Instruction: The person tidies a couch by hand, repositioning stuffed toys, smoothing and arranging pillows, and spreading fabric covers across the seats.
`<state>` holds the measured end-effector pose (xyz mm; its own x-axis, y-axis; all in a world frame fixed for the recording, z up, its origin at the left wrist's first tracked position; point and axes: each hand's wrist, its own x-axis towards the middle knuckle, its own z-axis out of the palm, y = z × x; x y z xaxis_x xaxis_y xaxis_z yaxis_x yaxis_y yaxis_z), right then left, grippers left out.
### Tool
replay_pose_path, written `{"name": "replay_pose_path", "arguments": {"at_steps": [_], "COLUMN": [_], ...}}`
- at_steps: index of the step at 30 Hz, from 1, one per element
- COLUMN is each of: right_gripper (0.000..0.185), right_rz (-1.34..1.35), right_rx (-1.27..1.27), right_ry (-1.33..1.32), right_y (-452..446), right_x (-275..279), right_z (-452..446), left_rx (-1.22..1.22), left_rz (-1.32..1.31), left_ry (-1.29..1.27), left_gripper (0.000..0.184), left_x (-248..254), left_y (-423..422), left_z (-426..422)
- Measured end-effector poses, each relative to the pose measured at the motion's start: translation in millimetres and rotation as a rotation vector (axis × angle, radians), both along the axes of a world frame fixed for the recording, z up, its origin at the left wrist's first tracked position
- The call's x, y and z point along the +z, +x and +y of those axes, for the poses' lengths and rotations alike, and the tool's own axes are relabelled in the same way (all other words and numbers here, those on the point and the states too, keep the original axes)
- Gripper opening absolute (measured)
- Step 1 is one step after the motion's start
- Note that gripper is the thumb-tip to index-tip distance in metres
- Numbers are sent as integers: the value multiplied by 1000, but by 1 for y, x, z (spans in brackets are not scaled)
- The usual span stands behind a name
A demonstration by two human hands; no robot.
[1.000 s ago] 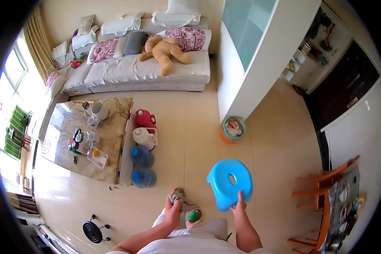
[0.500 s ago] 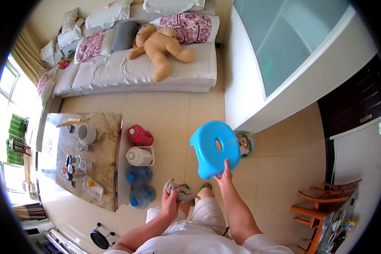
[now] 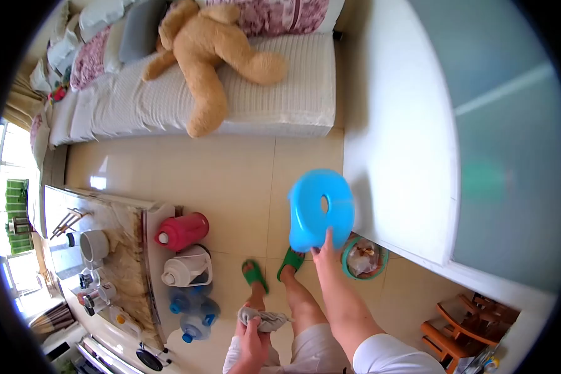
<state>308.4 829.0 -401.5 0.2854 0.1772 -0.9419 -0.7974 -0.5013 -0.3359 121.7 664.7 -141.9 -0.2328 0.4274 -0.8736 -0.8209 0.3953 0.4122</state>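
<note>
A light blue plastic stool point(image 3: 306, 219) with a hole in its seat is held out in front of me. My right hand point(image 3: 323, 248) grips its near edge, thumb on top and fingers underneath; part of the fingers is hidden. Bunched in my left hand point(image 3: 252, 341) is a grey cloth point(image 3: 269, 320), held low in front of my legs. The stool is off the floor, above and just past my foot in a green slipper point(image 3: 291, 262). Cloth and stool are apart.
A waste bin point(image 3: 345, 267) with a green rim stands right of the stool, beside a white partition point(image 3: 399, 143). To the left are a red thermos point(image 3: 187, 230), a white jug point(image 3: 184, 271), water bottles point(image 3: 196, 311) and a marble table point(image 3: 128, 249). A sofa point(image 3: 287, 100) carries a teddy bear point(image 3: 199, 53).
My view has moved forward and tips further down, so the sofa looks nearer and both slippers show. The stool has turned slightly. Both hands keep their hold on stool and cloth.
</note>
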Motion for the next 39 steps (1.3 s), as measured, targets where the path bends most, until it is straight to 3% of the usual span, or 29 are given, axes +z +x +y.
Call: {"name": "replay_pose_path", "arguments": {"at_steps": [2,5,6,7,9,14,21,29,32,34,39], "right_gripper": [86,82,80,78,75,89,74,71,62,45,22], "right_rz": [-20,-23,-36,-46,-66,-33,8,26,69,-32,-67], "right_rx": [40,30,17,6,42,-25,-203,-195,-172,187,426], "right_ry": [91,15,57,115,85,227,234,251,207,-95,80], "right_y": [7,22,28,31,36,35,44,48,54,54,49], "right_x": [-50,-108,-139,-153,-187,-197,-238,-247,-244,-208,-153], "right_z": [25,64,69,89,87,111,97,91,91,101,83], "left_rx": [-1,-65,-218,-217,-327,-272,-303,-379,-381,-354,-315], "left_rz": [-57,-60,-16,-18,54,-58,-15,30,30,59,10], "left_ry": [-96,-130,-289,-303,-180,-217,-272,-266,-230,-247,-141], "left_gripper": [55,55,59,59,58,61,63,64,65,63,63], "left_x": [-21,-55,-49,-49,-70,-83,-99,-88,-84,-80,-55], "left_y": [11,24,27,26,22,12,6,6,3,2,4], "left_z": [18,27,41,54,51,79,79,98,94,87,89]}}
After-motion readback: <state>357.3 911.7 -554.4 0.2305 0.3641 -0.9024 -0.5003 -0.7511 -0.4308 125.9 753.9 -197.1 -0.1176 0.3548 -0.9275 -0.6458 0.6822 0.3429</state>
